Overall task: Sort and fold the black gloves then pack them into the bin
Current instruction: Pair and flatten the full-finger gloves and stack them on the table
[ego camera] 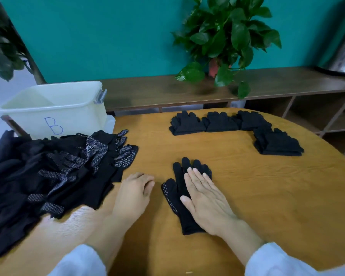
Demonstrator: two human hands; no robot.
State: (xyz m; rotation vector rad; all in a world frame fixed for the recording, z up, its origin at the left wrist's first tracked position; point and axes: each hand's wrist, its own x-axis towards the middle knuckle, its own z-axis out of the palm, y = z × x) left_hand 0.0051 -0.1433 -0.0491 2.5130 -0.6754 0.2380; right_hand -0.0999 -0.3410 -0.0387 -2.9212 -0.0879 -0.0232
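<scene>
Flattening dotted glove (179,198) on worktop (267,196): right hand (205,200) presses, fingers straight; left hand (133,194) loosely curled, empty. Best smooth cuffward before folding, edges square.

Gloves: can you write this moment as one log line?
right hand flat on glove | left hand on table | bin unpacked

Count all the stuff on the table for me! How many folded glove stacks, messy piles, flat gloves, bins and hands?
Folded glove stacks: 4
Messy glove pile: 1
Flat glove under the right hand: 1
Bin marked B: 1
Hands, left hand and right hand: 2
Total: 9
</scene>
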